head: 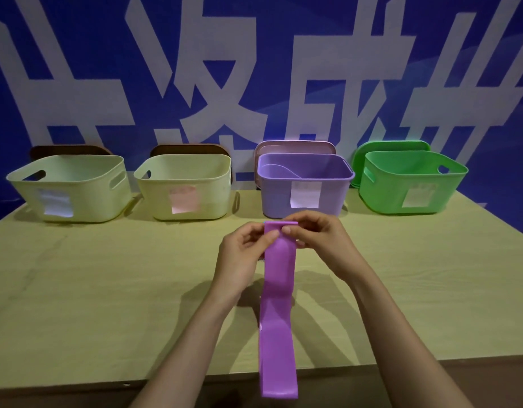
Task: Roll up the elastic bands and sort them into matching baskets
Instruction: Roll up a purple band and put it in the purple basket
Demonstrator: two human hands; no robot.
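A long purple elastic band [277, 313] hangs flat from both my hands above the table, its lower end dangling past the front edge. My left hand [245, 251] pinches the band's top left corner. My right hand [316, 237] pinches the top right corner, where the end looks folded over. Straight behind the hands stands the purple basket [304, 169] with a white label; something pale purple lies inside it. A green basket [413, 169] stands to its right, and two cream baskets [69, 172] [183, 172] to its left.
The wooden table [107, 290] carries the four baskets in a row along its far edge, against a blue wall with large white characters. Lids lean behind the baskets. The table's front edge runs just below my forearms.
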